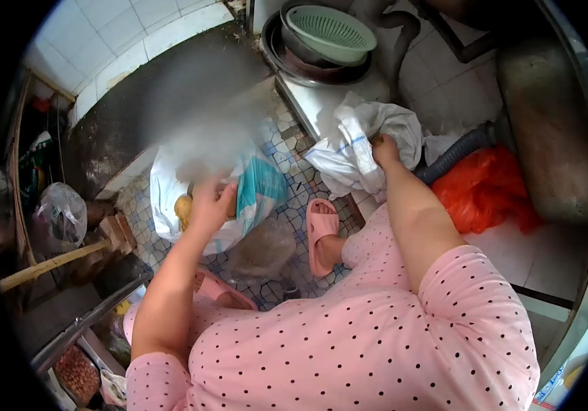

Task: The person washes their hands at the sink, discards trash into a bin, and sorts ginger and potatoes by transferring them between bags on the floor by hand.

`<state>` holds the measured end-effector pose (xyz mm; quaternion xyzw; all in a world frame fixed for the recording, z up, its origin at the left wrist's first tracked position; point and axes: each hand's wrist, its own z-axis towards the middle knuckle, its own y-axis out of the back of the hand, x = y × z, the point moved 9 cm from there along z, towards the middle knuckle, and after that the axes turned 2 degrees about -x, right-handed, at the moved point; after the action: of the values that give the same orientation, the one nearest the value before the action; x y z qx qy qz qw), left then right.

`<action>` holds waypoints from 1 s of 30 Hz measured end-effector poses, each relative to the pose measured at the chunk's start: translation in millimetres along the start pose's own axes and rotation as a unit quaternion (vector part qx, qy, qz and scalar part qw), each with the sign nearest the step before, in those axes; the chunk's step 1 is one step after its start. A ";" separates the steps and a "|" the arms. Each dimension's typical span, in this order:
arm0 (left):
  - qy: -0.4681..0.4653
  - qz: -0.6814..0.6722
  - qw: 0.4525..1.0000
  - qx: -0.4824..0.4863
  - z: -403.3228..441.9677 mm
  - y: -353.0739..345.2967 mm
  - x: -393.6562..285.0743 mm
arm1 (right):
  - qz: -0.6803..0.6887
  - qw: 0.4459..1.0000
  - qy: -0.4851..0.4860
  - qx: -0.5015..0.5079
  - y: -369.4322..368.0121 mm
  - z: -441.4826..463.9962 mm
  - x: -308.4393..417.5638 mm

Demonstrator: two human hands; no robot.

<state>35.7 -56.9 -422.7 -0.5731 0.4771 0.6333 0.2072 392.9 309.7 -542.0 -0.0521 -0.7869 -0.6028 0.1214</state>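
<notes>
Head view: my left hand (211,203) is over the white-and-teal plastic bag (261,183) on the tiled floor (301,179), left, by a yellowish tuber (183,209) inside; fingers part-spread, grip unclear. Right hand (388,151) curled at the white sack (348,177), right; can't tell on what. Step looks like tuber handling; next calls for a sure left grip.

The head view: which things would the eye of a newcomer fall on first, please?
Probably first the pink polka-dot clothing filling the bottom, then the bright orange-red plastic bag at the right. In the middle, the left hand is at a white-and-teal bag on the tiled floor, and the right hand is at a white sack. Above, a pale green colander tops stacked basins.
</notes>
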 end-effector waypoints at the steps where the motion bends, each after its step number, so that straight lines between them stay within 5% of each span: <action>1: 0.012 0.089 0.996 0.013 5.1 5.8 16.9 | 0.025 0.995 0.058 -0.078 -2.9 -2.2 6.7; 4: -0.045 0.199 0.977 -0.055 10.4 63.0 36.8 | 0.088 0.994 0.021 0.056 -45.2 14.4 1.1; 8: 0.095 0.294 0.951 -0.005 -9.0 107.1 48.4 | 0.153 0.972 -0.005 -0.176 57.3 -29.8 86.9; 11: -0.036 0.335 0.939 0.071 -19.7 57.1 46.1 | 0.218 0.910 0.254 -0.243 88.7 -94.9 197.0; 13: -0.061 0.330 0.938 0.082 -29.8 23.1 30.5 | 0.282 0.859 0.397 -0.160 69.2 -139.3 262.2; 14: -0.057 0.315 0.946 0.060 -31.4 11.8 29.2 | 0.304 0.857 0.412 -0.055 60.4 -174.3 294.1; 16: 0.011 0.330 0.941 0.081 -28.0 -2.5 20.7 | 0.313 0.827 0.467 -0.015 40.4 -226.4 323.0; 20: 0.027 0.377 0.917 0.129 -11.6 -20.5 31.5 | 0.363 0.870 0.284 0.176 -15.6 -255.7 314.9; 23: -0.004 0.316 0.944 0.098 -5.6 -17.3 46.1 | 0.389 0.856 0.279 0.196 -26.6 -255.4 291.5; 27: 0.150 0.255 0.939 0.173 -16.1 -9.1 74.9 | 0.374 0.861 0.287 0.189 -17.7 -261.1 272.3; 30: 0.129 0.296 0.935 0.146 -35.4 -2.0 63.9 | 0.379 0.854 0.269 0.233 -31.9 -273.2 268.8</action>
<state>39.7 -103.9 -478.5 -0.4460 0.7352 0.5097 0.0281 161.3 21.2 -437.0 -0.1521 -0.7601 -0.2993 0.5564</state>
